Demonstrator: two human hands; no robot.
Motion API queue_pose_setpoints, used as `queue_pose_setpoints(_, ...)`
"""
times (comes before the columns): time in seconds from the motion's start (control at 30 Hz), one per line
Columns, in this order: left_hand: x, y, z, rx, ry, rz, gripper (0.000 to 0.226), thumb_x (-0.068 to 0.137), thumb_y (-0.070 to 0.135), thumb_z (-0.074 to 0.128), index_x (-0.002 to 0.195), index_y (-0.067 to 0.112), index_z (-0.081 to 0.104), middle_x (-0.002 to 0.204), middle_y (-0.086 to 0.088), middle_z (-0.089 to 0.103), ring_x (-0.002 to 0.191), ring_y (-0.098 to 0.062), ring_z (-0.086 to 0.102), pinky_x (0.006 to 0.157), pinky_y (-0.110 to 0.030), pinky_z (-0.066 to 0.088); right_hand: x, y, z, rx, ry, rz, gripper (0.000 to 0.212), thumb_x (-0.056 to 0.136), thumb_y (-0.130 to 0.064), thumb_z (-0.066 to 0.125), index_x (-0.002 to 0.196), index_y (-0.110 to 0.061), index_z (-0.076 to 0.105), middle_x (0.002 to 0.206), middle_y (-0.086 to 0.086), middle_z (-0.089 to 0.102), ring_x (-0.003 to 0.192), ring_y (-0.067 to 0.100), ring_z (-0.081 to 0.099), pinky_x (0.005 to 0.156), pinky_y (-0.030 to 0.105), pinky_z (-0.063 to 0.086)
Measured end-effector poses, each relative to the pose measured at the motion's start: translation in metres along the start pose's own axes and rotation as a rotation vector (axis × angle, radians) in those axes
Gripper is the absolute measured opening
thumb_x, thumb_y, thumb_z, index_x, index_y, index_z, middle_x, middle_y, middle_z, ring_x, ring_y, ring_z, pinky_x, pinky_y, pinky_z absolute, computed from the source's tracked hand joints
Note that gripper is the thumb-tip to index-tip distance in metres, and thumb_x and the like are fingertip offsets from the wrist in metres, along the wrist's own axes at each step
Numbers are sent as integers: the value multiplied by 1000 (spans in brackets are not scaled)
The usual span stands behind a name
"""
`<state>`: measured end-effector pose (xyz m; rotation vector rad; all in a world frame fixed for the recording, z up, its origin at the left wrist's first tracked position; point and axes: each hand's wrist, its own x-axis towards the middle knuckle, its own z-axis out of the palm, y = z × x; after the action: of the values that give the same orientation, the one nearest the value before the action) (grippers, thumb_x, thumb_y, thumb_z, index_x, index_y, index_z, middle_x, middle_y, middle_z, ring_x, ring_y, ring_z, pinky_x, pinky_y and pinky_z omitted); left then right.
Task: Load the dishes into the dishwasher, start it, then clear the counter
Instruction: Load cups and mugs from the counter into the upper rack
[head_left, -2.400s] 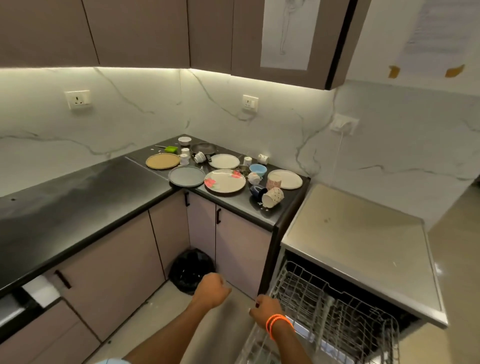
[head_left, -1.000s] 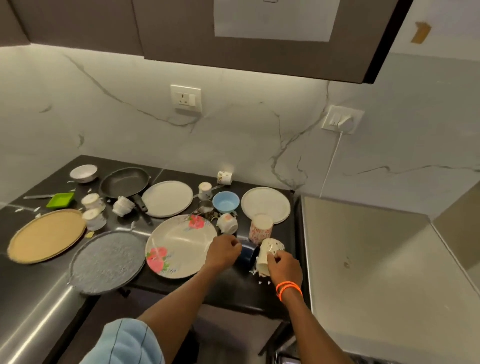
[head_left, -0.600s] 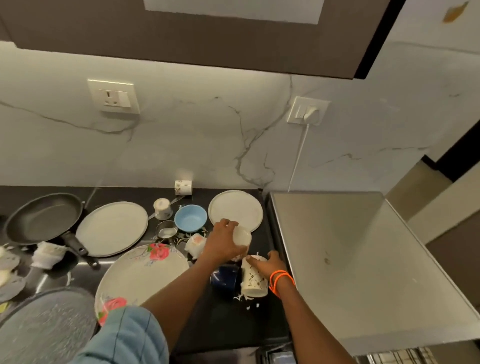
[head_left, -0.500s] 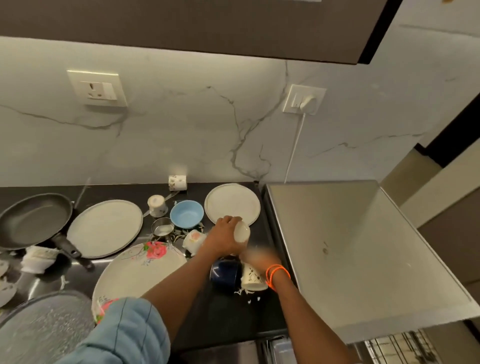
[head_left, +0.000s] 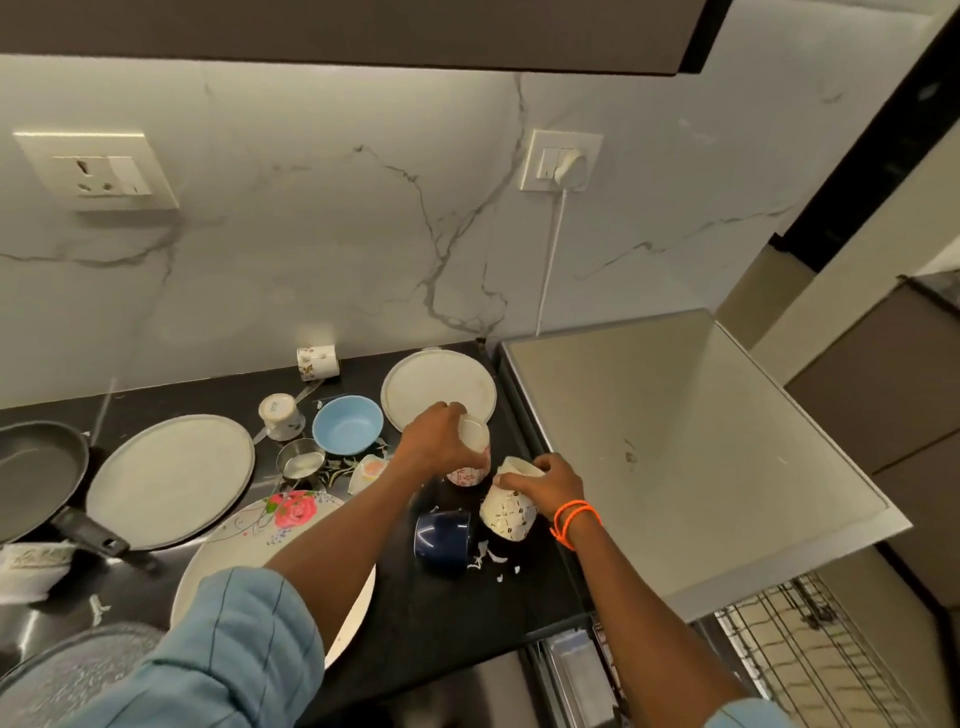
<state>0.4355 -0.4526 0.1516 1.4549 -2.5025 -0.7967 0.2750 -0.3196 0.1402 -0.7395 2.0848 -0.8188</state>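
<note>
My left hand grips an upside-down white cup with a red pattern near the right end of the black counter. My right hand, with an orange band at the wrist, grips the rim of a white cup with dark marks. A dark blue cup lies on its side just in front of both. The dishwasher's steel top is to the right, and part of its wire rack shows at the bottom right.
Left of the cups lie a floral plate, a large grey plate, a blue bowl, a white plate, a black pan, small cups and a steel cup. White scraps dot the counter.
I walked from the pulled-out rack to the counter. Both hands reached the cups; the left took the red-patterned cup, and the right shifted up to the rim of the marked cup.
</note>
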Motion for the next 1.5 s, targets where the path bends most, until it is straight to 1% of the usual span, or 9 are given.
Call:
queue_pose_setpoints(0.13, -4, 16, -6, -7, 45, 43, 86, 65, 60, 81, 136, 24, 50, 125, 0, 60, 110, -20, 57, 90, -38, 53, -9, 5, -19, 46, 95, -81, 63, 59, -46, 89, 109, -22, 58, 102, -3, 64, 88, 10, 61, 66, 24, 50)
queue_pose_setpoints(0.4, -19, 61, 5, -30, 54, 99, 88, 58, 62, 80, 133, 26, 53, 118, 3, 60, 106, -21, 60, 87, -41, 54, -41, 36, -65, 80, 235, -192, 67, 52, -38, 94, 108, -27, 61, 103, -11, 64, 93, 10, 61, 75, 26, 54)
queue_pose_setpoints(0.77, -53, 177, 58, -14, -50, 288, 89, 52, 68, 76, 130, 32, 54, 120, 6, 61, 106, -18, 62, 88, -36, 54, -99, 120, -148, 212, 414, -128, 70, 48, -41, 96, 108, -29, 61, 104, -12, 65, 95, 12, 62, 80, 32, 56)
queue_pose_setpoints(0.97, -92, 249, 106, 7, -140, 404, 93, 55, 69, 77, 135, 30, 51, 127, 5, 59, 113, -20, 60, 93, -40, 54, -145, 184, -196, 617, 432, 32, 84, 52, -26, 97, 121, -19, 49, 115, 4, 58, 100, 21, 62, 77, 37, 54)
queue_pose_setpoints(1.1, -122, 290, 142, 25, -210, 450, 90, 58, 67, 78, 136, 31, 49, 128, 5, 56, 116, -19, 57, 93, -37, 50, -169, 238, -218, 995, 390, 218, 81, 44, -35, 98, 107, -7, 56, 105, 23, 68, 85, 36, 68, 72, 43, 58)
queue_pose_setpoints(1.17, -138, 308, 161, 36, -239, 474, 89, 59, 67, 78, 135, 32, 49, 128, 6, 56, 116, -18, 56, 91, -34, 48, -187, 263, -224, 1152, 393, 306, 67, 45, -42, 95, 93, -6, 66, 91, 21, 68, 78, 34, 65, 72, 43, 54)
queue_pose_setpoints(1.27, -159, 328, 189, 31, -282, 493, 88, 58, 66, 79, 134, 33, 50, 126, 6, 57, 113, -17, 56, 87, -32, 46, -212, 296, -232, 1376, 396, 405, 45, 69, -44, 83, 98, -13, 66, 90, 14, 64, 85, 31, 60, 70, 39, 50)
queue_pose_setpoints(1.4, -185, 346, 223, 49, -362, 540, 86, 54, 67, 80, 128, 34, 53, 122, 7, 60, 107, -16, 58, 88, -34, 52, -242, 340, -232, 1706, 462, 506, 60, 67, -49, 81, 114, -16, 64, 115, 17, 63, 107, 39, 58, 95, 59, 46)
queue_pose_setpoints(1.5, -195, 354, 244, 71, -414, 564, 85, 51, 69, 80, 125, 36, 55, 120, 10, 61, 106, -14, 60, 87, -35, 55, -257, 361, -230, 1871, 533, 515, 63, 68, -44, 80, 122, -17, 60, 110, 18, 66, 100, 39, 63, 85, 59, 53)
